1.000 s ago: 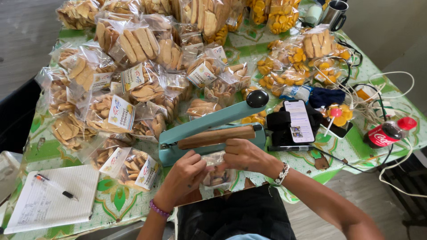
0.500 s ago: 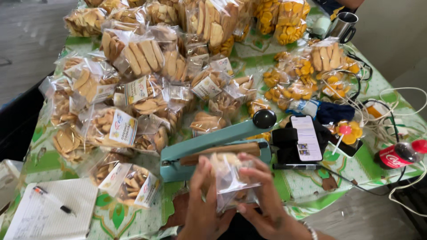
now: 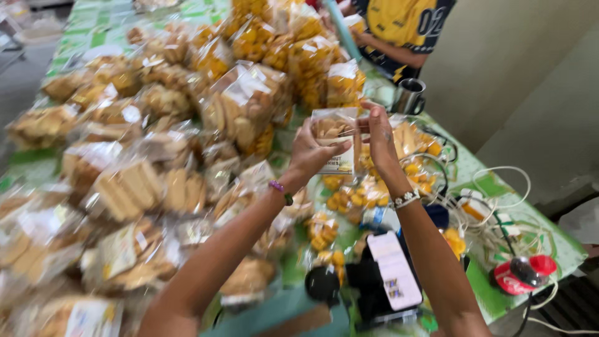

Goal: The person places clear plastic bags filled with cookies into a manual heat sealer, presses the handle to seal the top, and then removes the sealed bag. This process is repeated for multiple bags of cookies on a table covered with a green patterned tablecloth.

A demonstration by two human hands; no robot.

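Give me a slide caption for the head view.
Left hand and right hand hold a small clear plastic snack bag above a green table piled with packets.

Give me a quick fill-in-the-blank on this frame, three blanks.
1. Both hands hold up one clear ____ of biscuits.
2. The left hand has a ____ band at its wrist.
3. The phone lies with its screen facing ____.

Missing words: bag; purple; up

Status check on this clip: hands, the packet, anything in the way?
Left hand and right hand both gripping one clear cookie packet, raised over the table. Heaped snack bags directly below and ahead. Metal mug beyond, clear of the hands.
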